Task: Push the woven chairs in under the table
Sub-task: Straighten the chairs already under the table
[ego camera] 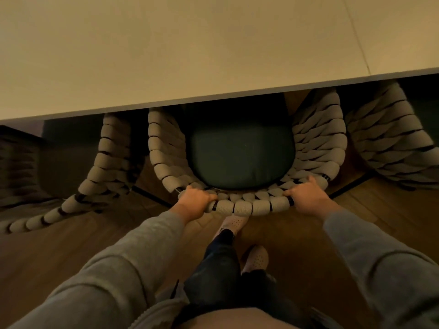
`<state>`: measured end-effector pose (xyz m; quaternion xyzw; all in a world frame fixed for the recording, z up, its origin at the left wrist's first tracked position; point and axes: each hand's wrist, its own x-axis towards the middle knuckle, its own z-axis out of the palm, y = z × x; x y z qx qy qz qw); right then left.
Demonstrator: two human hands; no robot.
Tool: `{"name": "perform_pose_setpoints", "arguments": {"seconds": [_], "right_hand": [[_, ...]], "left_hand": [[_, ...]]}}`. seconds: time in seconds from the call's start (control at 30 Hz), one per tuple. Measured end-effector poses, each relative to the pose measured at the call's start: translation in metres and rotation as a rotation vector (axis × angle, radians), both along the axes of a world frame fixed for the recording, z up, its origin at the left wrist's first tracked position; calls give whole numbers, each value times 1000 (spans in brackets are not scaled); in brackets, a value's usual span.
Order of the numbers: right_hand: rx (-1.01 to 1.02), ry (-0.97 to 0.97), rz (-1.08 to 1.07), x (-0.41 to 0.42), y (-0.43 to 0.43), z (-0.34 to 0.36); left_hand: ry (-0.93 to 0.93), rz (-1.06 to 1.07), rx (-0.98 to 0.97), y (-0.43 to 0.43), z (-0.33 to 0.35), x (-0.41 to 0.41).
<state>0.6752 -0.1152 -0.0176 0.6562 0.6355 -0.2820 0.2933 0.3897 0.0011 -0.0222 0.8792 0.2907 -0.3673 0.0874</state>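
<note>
Woven chair back (241,207) gripped tight by left hand (193,200) and right hand (307,198); I judge an uneven shove could knock it against the neighbouring chair (392,143).

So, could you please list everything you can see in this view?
table: one, cream, across the upper view.
middle chair: one, beige woven, centre, partly under the table.
left chair: one, beige woven, left of it.
right chair: one, beige woven, right, partly under the table.
cushion: one, dark green, on the middle chair's seat.
floor: one, brown wood, beneath everything.
shoes: two, pale, on the floor behind the middle chair.
sleeves: two, grey, on the arms.
left hand: one, gripping the middle chair's back rim.
right hand: one, gripping the same rim.
</note>
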Motion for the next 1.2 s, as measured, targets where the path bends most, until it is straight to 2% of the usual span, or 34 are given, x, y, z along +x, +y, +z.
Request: {"name": "perform_pose_setpoints", "arguments": {"seconds": [0.27, 0.43, 0.9, 0.97, 1.07, 1.13, 1.2], "right_hand": [[-40, -37, 57, -16, -5, -1], [-12, -31, 37, -12, 0, -5], [-18, -28, 90, -12, 7, -6], [-29, 10, 77, -10, 8, -4], [-11, 121, 37, -3, 6, -7], [16, 221, -62, 4, 3, -2], [108, 293, -154, 17, -1, 6]], "left_hand": [[9, 44, 6, -13, -6, -15], [7, -19, -6, 1, -5, -12], [-62, -14, -132, 13, -15, -14], [-6, 3, -212, 17, -12, -8], [191, 36, -315, 19, -5, 18], [331, 39, -356, 19, 7, 48], [380, 115, -412, 20, 22, 86]]}}
